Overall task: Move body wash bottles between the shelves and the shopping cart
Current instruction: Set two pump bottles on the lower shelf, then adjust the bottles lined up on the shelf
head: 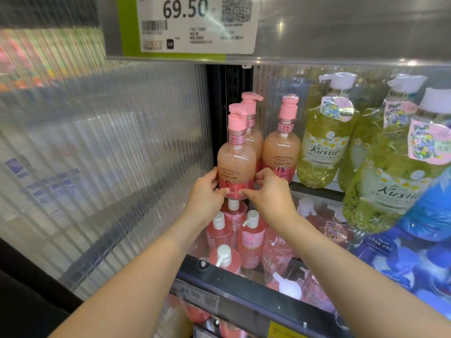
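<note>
two hands meet low on the pink bottle (236, 164): our left hand (204, 194) and right hand (268, 193) curl round its base at the shelf's (317, 189) front edge. gripped so low, it could tip. behind, two more pink bottles (280, 147) crowd close; a nudge may topple them.

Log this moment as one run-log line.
left hand + right hand: gripping pink pump bottle at base | location: shelf front | beside: two matching pink bottles | cart: not visible
</note>
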### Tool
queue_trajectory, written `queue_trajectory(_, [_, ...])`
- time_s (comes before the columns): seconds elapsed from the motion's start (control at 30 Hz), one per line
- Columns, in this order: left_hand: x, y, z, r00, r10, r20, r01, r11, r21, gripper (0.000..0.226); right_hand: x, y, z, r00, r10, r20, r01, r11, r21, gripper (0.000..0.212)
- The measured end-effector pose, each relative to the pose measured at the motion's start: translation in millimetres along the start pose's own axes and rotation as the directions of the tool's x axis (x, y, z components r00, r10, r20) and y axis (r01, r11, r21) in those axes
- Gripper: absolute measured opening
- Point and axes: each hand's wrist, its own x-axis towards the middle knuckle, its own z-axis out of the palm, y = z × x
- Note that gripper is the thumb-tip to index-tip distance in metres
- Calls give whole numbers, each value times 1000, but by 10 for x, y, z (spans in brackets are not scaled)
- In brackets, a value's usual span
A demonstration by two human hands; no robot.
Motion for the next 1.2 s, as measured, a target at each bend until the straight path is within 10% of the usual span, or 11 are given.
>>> queue_trajectory(0.17, [-322, 244, -148, 986, -97, -139, 147, 895, 422, 17, -314, 21, -365, 998, -2, 62, 14, 981, -192, 9])
queue_trajectory(0.43, [-1418, 1830, -57, 942, -166, 293, -141, 594, 792, 14, -1445, -466, -1678, 990, 98, 102, -46, 907, -419, 11])
queue_trajectory(0.87, [-3816, 3406, 715, 596, 5, 803, -733, 411, 541, 24, -4468, -763, -3681, 887, 421, -188, -459, 759, -462, 17])
queue_trajectory(1.2, [-5906, 4215, 1844, 210, 118, 971, -907, 395, 148, 28, -6975, -527, -4831, 557, 643, -526, -809, 564, -167, 17])
